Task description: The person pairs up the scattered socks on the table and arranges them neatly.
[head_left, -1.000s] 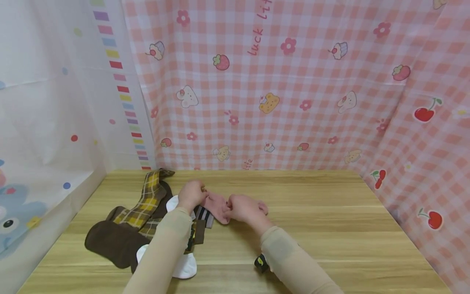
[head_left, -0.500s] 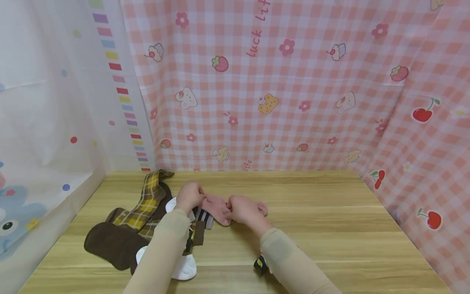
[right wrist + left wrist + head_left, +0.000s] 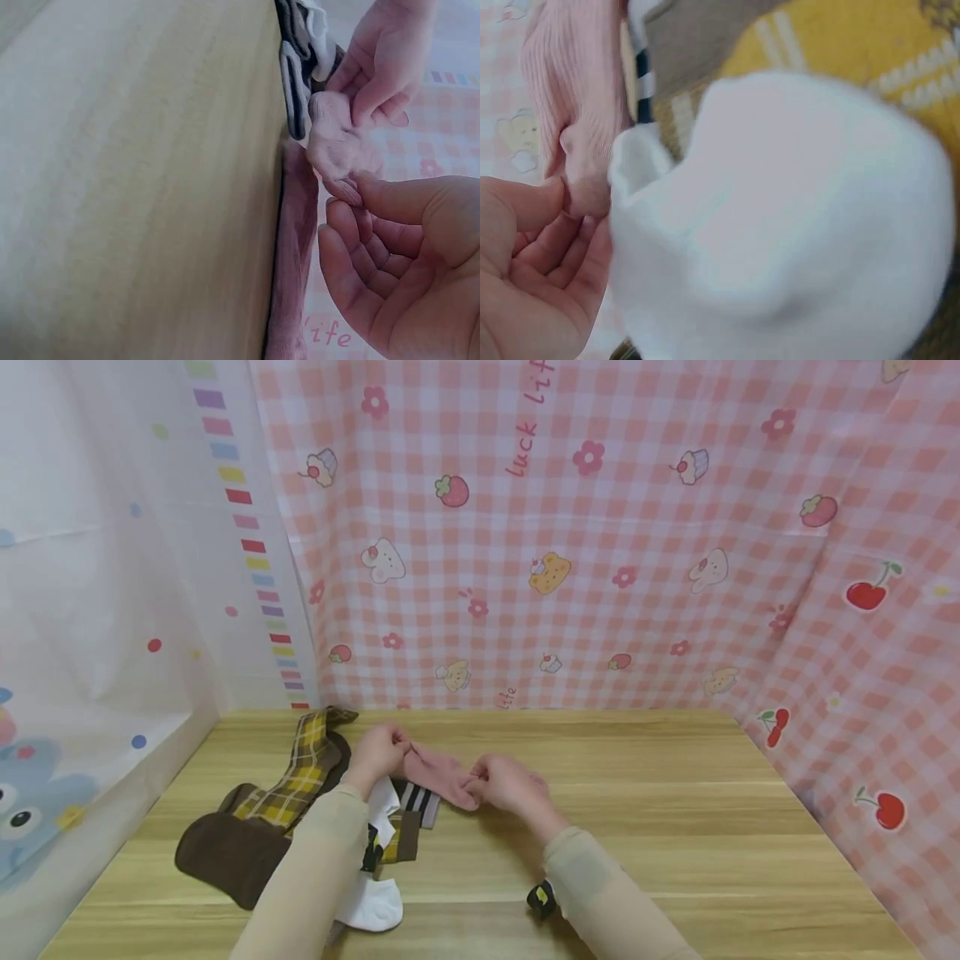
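Note:
A pink ribbed sock (image 3: 438, 774) is stretched between the two hands, raised off the table. My left hand (image 3: 380, 752) pinches its left end between thumb and fingers, which the left wrist view shows closely. At the other end, my right hand (image 3: 512, 785) pinches the fabric with thumb and forefinger. In the right wrist view a second pink length of knit (image 3: 295, 225) lies on the table below the held sock. A white sock (image 3: 780, 210) fills much of the left wrist view, close to my left hand. Beside the held sock lies a black-and-grey striped sock (image 3: 420, 804).
Left on the wooden table (image 3: 675, 827) is a pile with a plaid yellow-brown sock (image 3: 303, 768), a dark brown sock (image 3: 225, 852) and a white sock (image 3: 373, 906). A small black item with yellow (image 3: 542, 899) lies by the right forearm. Printed curtains (image 3: 525, 543) stand behind.
My left hand has shifted left and slightly up, drawing the pink sock longer and straighter. The left forearm swung left, uncovering more of the white and plaid socks. My right hand moved slightly right.

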Demonstrator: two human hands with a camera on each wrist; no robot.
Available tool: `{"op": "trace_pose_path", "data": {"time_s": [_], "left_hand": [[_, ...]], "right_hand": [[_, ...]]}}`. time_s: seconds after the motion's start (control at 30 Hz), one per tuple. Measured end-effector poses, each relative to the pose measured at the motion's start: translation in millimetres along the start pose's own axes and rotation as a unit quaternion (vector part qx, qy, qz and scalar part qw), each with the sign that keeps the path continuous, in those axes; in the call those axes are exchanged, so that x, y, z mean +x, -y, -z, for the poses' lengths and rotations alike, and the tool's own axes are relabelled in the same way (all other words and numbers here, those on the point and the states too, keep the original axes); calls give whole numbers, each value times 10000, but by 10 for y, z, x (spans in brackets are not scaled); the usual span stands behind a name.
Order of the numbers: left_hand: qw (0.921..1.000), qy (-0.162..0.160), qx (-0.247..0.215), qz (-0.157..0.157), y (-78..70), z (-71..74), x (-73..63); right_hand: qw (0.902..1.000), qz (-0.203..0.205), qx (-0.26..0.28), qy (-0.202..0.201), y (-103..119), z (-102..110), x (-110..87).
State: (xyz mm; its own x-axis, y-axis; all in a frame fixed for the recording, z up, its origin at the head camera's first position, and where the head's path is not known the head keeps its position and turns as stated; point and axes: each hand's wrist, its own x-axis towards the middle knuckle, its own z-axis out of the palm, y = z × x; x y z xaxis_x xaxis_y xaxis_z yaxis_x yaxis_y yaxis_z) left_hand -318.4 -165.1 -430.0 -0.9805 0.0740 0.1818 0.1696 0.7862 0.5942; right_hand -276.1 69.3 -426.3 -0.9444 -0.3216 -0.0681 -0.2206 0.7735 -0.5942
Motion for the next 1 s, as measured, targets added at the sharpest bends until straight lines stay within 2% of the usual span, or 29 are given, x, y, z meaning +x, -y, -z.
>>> {"op": "trace_pose_path", "data": {"time_s": [0.03,0.13,0.27,0.47,0.67,0.8,1.0], "left_hand": [[9998,106,-129,82,-5,23,9],[9991,66,-408,92,-19,73,-4],[9947,134,-969,310,-47,124,-36],[9773,288,-2007,609,-124,166,-72],[9579,467,-2795,469,-207,163,-104],[9476,636,-3118,293,-252,144,-121],[9401,906,-3282,187,-297,114,-155]], "right_hand": [[9999,-2,125,-15,-13,15,0],[9984,152,521,-172,-63,54,6],[9925,220,1109,-476,-124,105,8],[9817,-85,1758,-729,-178,199,2],[9740,-188,2046,-956,-256,289,-21],[9676,-183,2343,-922,-330,338,-39],[9612,-11,2662,-723,-433,405,-83]]}}
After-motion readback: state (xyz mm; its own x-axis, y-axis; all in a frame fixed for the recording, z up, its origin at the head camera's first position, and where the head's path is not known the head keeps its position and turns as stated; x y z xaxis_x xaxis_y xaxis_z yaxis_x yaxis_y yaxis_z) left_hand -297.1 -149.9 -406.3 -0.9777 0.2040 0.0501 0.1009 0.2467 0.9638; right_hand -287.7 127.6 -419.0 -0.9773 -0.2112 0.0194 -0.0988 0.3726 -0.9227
